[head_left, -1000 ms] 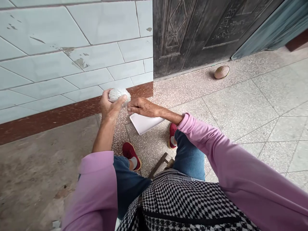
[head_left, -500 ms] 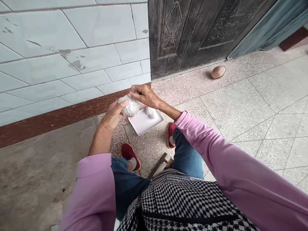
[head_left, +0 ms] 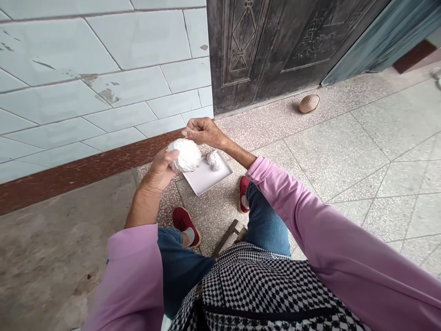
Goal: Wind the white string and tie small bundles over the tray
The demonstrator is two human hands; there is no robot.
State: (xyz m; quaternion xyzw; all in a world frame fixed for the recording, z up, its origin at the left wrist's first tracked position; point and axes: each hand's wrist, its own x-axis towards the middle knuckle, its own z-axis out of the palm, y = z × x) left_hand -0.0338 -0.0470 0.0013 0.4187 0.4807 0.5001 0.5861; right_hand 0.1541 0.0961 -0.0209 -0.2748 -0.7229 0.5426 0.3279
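Observation:
My left hand (head_left: 159, 171) is wrapped round a ball of white yarn (head_left: 188, 155), with the thumb across its near side. Just above the ball, my right hand (head_left: 203, 131) is closed in a pinch, a small gap away from it. Whatever lies between those fingertips is too fine to make out. Below and beyond the ball, a shallow white tray (head_left: 206, 180) rests on the floor, its left corner partly covered by the ball. Small white yarn bundles (head_left: 215, 161) lie at the tray's far right side.
A tiled wall (head_left: 155, 39) and a dark carved door (head_left: 262, 50) stand in front. On the speckled floor by the door lies a round brownish object (head_left: 309, 104). Red shoes (head_left: 184, 221) flank the tray, and part of a wooden stool (head_left: 225, 239) shows between the legs.
My right hand has lifted off the top of the yarn ball and is now slightly apart from it. The ball has turned and blurred in my left hand. The view has shifted slightly.

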